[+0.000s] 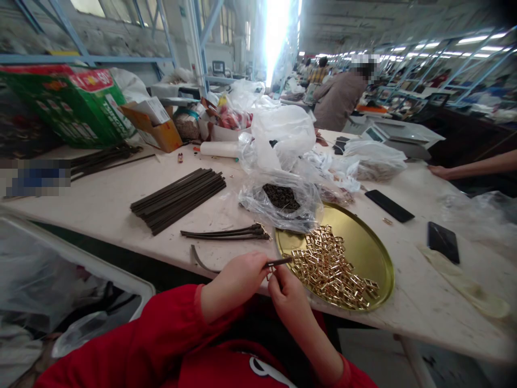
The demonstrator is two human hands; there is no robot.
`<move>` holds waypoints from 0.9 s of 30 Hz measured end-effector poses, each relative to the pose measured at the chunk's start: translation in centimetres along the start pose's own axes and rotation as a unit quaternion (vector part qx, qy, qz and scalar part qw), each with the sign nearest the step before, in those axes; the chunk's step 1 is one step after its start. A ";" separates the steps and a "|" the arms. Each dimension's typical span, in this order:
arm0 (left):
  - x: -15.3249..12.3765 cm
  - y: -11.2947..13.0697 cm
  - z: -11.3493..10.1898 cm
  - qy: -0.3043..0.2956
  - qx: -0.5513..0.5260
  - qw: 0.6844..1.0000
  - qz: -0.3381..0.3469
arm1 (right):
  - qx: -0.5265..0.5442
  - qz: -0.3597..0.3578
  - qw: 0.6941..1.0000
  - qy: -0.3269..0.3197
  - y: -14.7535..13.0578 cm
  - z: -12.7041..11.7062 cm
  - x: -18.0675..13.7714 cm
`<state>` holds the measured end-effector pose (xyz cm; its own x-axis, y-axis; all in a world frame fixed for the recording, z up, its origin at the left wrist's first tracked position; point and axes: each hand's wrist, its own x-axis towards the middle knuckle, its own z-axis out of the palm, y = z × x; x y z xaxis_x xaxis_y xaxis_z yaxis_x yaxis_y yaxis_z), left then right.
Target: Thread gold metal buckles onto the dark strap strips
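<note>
Head view: two hands (pixel 242 276) (pixel 287 291) hold one strap (pixel 279 262) and, seemingly, one buckle (pixel 270 274).

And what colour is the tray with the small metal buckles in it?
The tray is a shiny yellowish gold, seen in the head view.

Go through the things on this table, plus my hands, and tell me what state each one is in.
Left hand: closed on strap
Right hand: fingers curled, grip hard to see
Dark strap: held
Gold tray: partly covered
Metal buckles: loose, heaped
Clear bag: open, dark pieces inside
Strap stack: lying flat
Cardboard box: open
Phone at right: flat, not lit
</note>
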<state>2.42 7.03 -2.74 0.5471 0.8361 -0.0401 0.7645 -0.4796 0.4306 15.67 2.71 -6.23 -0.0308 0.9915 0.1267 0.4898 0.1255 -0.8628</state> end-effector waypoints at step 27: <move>0.5 -0.8 0.1 -0.002 -0.158 0.986 -0.055 | 0.068 0.071 0.995 0.005 0.2 -0.1 0.0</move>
<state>2.12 7.76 -3.18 0.4684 0.8771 -0.1061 0.6754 -0.2782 0.6829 15.84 2.70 -6.32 0.0385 0.9993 0.0035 0.3661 -0.0109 -0.9305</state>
